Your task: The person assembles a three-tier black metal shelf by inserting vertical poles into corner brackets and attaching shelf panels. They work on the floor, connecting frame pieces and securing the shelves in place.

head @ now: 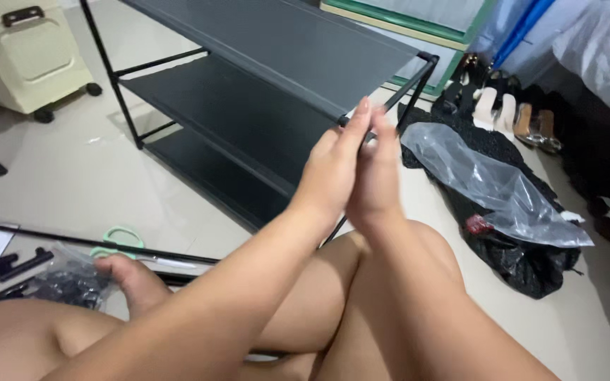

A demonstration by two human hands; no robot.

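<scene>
Head view is looking down past bare knees at a person sitting on the floor [587,317], both palms pressing together in front of a black shelf rack [262,92]. The left hand [333,169] and right hand [375,176] are lying flat against each other, fingers straight, and the grip is closing on something small and pale, a sliver of which is peeking out at the fingertips; what it is I cannot tell. The rack is standing just beyond the hands, three dark fabric tiers on thin black tubes, its near corner post right behind the fingertips. A clear plastic bag [503,190] is lying on black cloth to the right. Green scissors [118,240] and a black rod [93,243] are resting to the left.
</scene>
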